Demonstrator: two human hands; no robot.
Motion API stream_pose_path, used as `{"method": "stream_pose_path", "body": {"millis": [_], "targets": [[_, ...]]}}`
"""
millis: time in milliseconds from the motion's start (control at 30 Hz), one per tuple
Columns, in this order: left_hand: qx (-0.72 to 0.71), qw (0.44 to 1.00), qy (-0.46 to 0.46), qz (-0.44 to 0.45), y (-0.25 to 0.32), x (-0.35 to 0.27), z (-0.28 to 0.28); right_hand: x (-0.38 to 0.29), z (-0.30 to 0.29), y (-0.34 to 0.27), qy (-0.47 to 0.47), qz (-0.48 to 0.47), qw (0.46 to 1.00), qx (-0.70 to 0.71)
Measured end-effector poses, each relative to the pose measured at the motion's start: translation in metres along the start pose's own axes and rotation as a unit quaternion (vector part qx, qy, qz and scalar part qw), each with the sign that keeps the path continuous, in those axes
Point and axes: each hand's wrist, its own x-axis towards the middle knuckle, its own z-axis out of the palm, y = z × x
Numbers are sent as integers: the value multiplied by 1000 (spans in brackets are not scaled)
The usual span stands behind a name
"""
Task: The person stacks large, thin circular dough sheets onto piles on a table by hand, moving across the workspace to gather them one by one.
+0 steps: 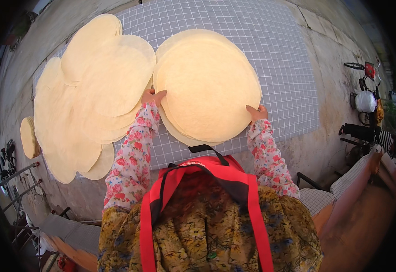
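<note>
In front of me lies a stack of thin, round, pale-yellow sheets (208, 81), their edges not quite lined up. Its left edge is between the thumb and fingers of my left hand (154, 97), the thumb lying on top. My right hand (257, 113) grips the lower right edge, thumb also on the top sheet. Some fingertips of both hands are hidden by the sheets. To the left, a spread of more such sheets (92, 91) overlaps in several fanned piles, its right side close to my left hand.
The sheets rest on a grey cover with a white grid (286, 85). Past its left edge sits another pile of round sheets (30, 137). Metal rails (18, 178) stand at lower left. Bicycles (364, 93) and a person in a striped top (384, 141) are far right.
</note>
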Motion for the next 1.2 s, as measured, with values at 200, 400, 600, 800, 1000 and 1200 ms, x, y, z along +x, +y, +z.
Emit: {"method": "stream_pose_path", "body": {"millis": [200, 400, 600, 800, 1000, 1200], "targets": [[-14, 992, -49, -112, 34, -18, 3, 17, -19, -5, -83, 120, 987, 65], [-25, 990, -71, -118, 27, -4, 5, 13, -11, -10, -97, 70, 993, 17], [-115, 979, -150, -70, -8, 12, -2, 16, -8, -61, -169, -29, 979, 113], [-361, 897, -217, -135, 8, -108, 132, 51, -102, -199, -273, -138, 950, -57], [-307, 884, -236, -264, -11, -117, 193, 73, -149, -161, 126, -438, 775, -438], [-36, 997, 37, 54, 7, -97, 171, 12, -59, -39, -105, -307, 874, -361]]}}
